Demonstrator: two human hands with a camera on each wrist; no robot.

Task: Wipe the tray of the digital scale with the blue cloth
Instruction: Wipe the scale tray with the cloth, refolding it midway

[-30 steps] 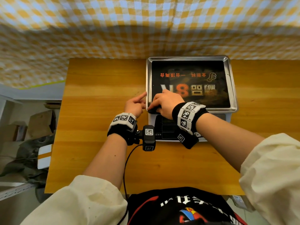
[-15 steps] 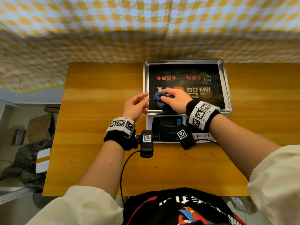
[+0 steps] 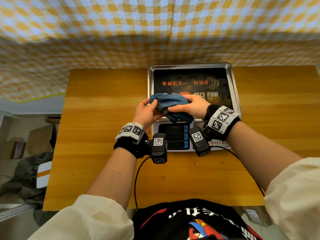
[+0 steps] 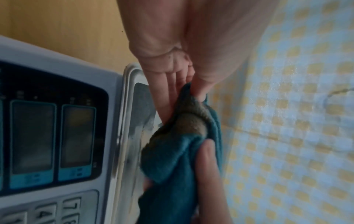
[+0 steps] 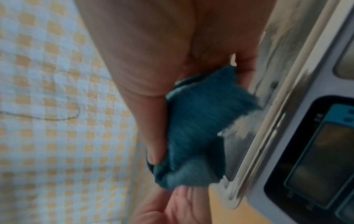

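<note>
- Over the near left corner of the tray (image 3: 233,80), I have lifted the blue cloth (image 3: 170,105).
- Now left hand (image 3: 147,112) and right hand (image 3: 192,106) both pinch it, so wiping has paused.

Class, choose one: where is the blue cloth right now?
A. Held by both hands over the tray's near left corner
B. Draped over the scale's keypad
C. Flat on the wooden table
A: the left hand and right hand both grip the blue cloth above the tray.
</note>
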